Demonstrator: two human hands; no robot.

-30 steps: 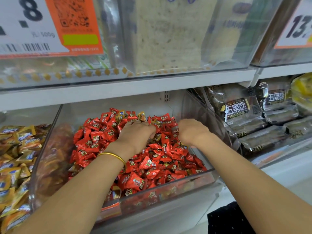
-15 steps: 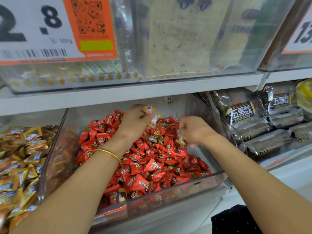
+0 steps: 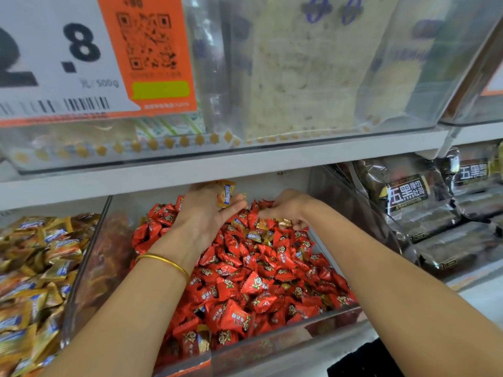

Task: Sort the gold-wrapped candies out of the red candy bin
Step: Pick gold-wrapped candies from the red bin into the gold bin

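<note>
The left hand is raised over the back of the red candy bin, just under the shelf. Its fingers are curled around a gold candy, which stands up out of the grip with its blue label facing out. A thin gold bracelet sits on that wrist.

The right hand is just beside the left, a little lower, with its fingers bent down into the top of the pile. A second gold wrapper lies right at its fingertips, touching them. Whether the fingers have actually closed on it cannot be told from this angle.

Between and just below the two hands, a few more gold pieces lie mixed into the red candies near the back of the heap. Another gold edge shows low at the front wall of the bin, well apart from both hands.

The bin is clear plastic and heaped with red wrappers, higher at the back than at the front. Both forearms reach in over its front edge.

To the left, past the clear side wall, is a neighbouring bin of gold candies. To the right lie dark packets with white lettering. Above the shelf, a white and orange price tag hangs on the front of an upper bin.
</note>
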